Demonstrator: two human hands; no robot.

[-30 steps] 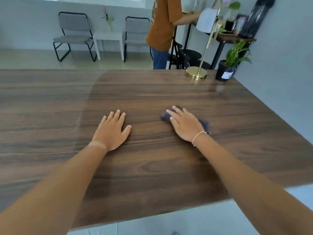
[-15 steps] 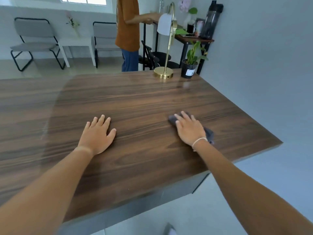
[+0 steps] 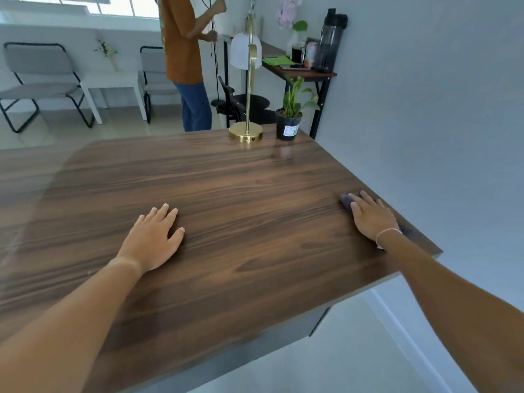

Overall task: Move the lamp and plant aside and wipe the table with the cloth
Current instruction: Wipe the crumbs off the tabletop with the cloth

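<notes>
Left hand: flat on the wood, palm down, fingers spread a little, holding nothing.
Right hand: flat too, palm down, pressed on the cloth at the right edge of the tabletop; thin pale band round the wrist.
Cloth: dark grey, mostly hidden under the palm, a corner poking out past the fingertips and another bit near the wrist.
Table: dark wood grain, bare across the middle, well apart from the far items.
Lamp: round gold base on the far edge, upright gold stem, white shade hanging at the top.
Plant: just right of the lamp base at the far right corner, not touching it.
Pot: black, white label on the front, holding green leaves that stand upright and arch over the rim.
Side table: beyond, against the wall; dark bottle, small frame, green sheet on top.
Person: standing behind, orange top, blue trousers.
</notes>
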